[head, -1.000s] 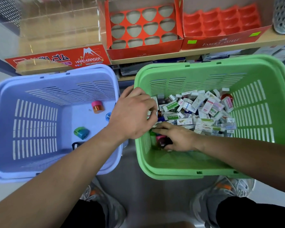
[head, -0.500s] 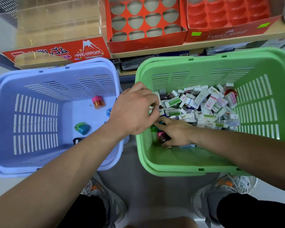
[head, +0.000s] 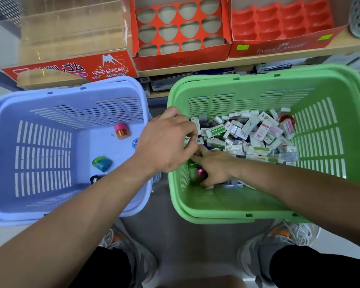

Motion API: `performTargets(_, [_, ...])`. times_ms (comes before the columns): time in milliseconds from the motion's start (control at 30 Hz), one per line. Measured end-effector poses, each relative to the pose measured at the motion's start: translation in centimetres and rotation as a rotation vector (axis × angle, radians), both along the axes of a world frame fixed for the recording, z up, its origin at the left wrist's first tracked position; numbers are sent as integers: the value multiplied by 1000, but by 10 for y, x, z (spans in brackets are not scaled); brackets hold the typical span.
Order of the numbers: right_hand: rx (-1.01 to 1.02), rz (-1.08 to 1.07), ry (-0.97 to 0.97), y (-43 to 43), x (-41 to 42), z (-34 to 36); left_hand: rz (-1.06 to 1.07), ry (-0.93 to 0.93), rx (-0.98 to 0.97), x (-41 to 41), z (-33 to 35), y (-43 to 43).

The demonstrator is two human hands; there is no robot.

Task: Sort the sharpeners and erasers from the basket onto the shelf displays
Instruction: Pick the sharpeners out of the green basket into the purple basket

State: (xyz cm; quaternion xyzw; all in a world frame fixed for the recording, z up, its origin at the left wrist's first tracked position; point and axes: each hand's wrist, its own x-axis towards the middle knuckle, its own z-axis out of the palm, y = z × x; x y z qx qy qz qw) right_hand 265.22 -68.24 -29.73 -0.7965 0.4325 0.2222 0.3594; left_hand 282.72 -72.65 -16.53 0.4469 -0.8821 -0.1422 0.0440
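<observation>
Both hands are in the green basket [head: 258, 213], at its near left corner.

Left hand [head: 168, 142]: back up, fingers curled, tips down among the erasers [head: 252, 140]. Can't tell whether it has one pinched.

Right hand [head: 216, 165]: just on the near side of the left hand, fingertips close against it; contact can't be told. Palm is down, forefinger straight out to the left. A pink sharpener [head: 201, 173] sits partly under it on the thumb side. A green sharpener [head: 192, 170] is just left of that, against the basket wall. Whether it grips either one can't be told, since the hand covers them.

The erasers are a loose heap of small white boxes. The heap runs from the left hand's fingertips off to the right, on the far side of the right hand. One box reads "Hard Eraser". A red sharpener [head: 287, 119] lies at the heap's far right end, well apart from both hands.

The lilac basket [head: 71, 88] is left of the left hand, partly under its forearm. Sharpeners on its floor:
- pink-and-orange sharpener [head: 121, 130]
- green-and-blue sharpener [head: 102, 163]
- blue sharpener [head: 135, 142], half hidden by the left wrist
- dark sharpener [head: 95, 178], at the forearm's edge

Beyond the hands, on the shelf [head: 351, 43], left to right:
- clear box [head: 71, 28] with a red "Hard Eraser" label
- red tray with round holes [head: 181, 59]
- red moulded tray [head: 279, 46] marked Faber-Castell

On the near side of the forearms are two grey shoes [head: 279, 238].
</observation>
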Motion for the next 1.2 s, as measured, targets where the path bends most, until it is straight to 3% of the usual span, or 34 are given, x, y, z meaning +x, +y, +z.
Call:
performTargets(367, [-11,-49,-32,-5,-1,-1,-15,12,-8,2,1,0])
performTargets(700, [131,-26,-83,-7,-1,-18,-16,30,-11,2,-2,0])
performTargets(833, [249,-117,-147,-5,2,-19,-10,21,-1,2,-1,1])
performTargets(1200, [267,-308,-279,-2,-1,-26,-20,5,16,4,-2,3])
